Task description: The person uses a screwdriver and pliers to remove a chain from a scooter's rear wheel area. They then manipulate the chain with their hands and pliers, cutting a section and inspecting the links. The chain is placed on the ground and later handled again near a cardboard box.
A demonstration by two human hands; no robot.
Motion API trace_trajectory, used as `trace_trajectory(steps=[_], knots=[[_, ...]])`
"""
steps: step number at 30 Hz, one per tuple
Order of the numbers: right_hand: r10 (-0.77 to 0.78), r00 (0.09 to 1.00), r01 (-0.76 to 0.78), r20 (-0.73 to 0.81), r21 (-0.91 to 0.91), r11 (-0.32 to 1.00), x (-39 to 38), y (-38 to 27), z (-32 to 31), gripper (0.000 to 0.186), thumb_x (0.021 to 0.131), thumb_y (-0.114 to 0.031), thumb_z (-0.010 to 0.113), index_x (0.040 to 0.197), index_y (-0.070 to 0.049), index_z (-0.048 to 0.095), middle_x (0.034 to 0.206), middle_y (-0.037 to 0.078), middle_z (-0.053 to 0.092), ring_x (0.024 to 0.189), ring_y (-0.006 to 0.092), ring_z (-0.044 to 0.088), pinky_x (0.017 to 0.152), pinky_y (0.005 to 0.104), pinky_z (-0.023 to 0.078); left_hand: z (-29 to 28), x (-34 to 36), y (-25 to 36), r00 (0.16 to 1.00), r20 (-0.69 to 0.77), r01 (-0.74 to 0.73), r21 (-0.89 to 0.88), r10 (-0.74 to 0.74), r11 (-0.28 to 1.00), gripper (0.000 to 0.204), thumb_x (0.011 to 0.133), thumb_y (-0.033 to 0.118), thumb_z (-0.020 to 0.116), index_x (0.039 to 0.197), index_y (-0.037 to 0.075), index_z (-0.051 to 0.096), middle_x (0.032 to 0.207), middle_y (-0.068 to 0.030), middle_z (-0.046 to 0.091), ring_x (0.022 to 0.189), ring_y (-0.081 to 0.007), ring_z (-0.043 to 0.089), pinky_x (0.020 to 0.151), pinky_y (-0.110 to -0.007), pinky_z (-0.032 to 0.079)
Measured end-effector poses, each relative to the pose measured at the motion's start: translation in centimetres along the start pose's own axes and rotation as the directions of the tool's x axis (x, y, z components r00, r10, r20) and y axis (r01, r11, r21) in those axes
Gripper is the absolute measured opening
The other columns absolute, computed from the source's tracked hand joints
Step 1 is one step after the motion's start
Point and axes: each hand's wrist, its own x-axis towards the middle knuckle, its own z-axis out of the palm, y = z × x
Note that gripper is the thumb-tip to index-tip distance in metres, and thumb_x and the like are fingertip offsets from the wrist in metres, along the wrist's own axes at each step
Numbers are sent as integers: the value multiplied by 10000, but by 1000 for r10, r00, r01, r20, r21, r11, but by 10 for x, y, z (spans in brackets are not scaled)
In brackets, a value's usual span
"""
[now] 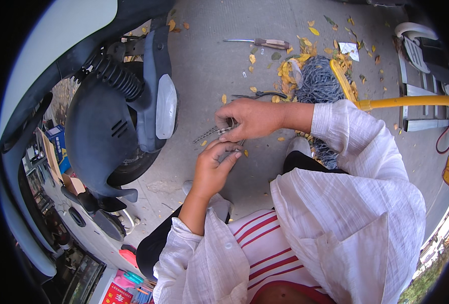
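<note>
My right hand [250,119] is closed with finger and thumb on small metal pieces [223,130], including a thin textured strip [204,135] that sticks out to the left; exactly what they are I cannot tell. Just below it, my left hand [215,164] pinches the lower end of a small metal piece, mostly hidden by my fingers. Beyond my hands a dark slender tool [270,94] lies on the concrete. Higher up lies a screwdriver [270,43] with a brown handle.
A scooter's rear wheel and fender [100,129] fill the left. A grey string mop [318,78] with a yellow handle [412,101] lies among fallen leaves at right, near a metal frame [419,125]. Boxes [57,139] sit beyond the scooter.
</note>
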Motion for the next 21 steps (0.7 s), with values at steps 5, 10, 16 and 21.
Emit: trace_trajectory(steps=[5, 10, 16, 21], knots=[[-102, 951, 151, -290, 151, 977, -4, -3, 9, 242, 886, -211, 649, 865, -5, 524, 754, 31, 532, 733, 97, 478, 650, 298, 427, 1, 1, -15, 993, -101, -60, -65, 53, 996, 157, 801, 91, 698, 940, 19, 707, 1012, -132, 675, 1002, -245, 619, 891, -334, 461], [-47, 826, 327, -562, 411, 851, 0, -18, -15, 210, 917, -242, 626, 888, -43, 569, 770, -2, 550, 750, 71, 488, 692, 264, 433, 12, -10, -34, 990, -129, 38, -128, -55, 991, 132, 815, 58, 693, 936, 9, 703, 1040, -129, 669, 1013, -212, 612, 900, -312, 456], [-22, 745, 287, -667, 290, 913, -18, 14, -72, 200, 939, -256, 595, 968, -58, 599, 824, -17, 576, 759, 74, 504, 750, 236, 427, -12, -15, -49, 982, -94, 107, -440, -164, 892, 100, 881, 59, 636, 957, -4, 648, 1105, -104, 636, 962, -158, 586, 875, -289, 454], [239, 757, -18, -608, 346, 938, -41, 68, -79, 237, 932, -291, 598, 908, -56, 621, 771, -29, 593, 692, 61, 478, 645, 224, 405, -37, -14, -27, 980, -169, 53, -309, -110, 950, 127, 924, 99, 583, 975, -7, 629, 1088, -96, 627, 866, -113, 562, 824, -253, 448]])
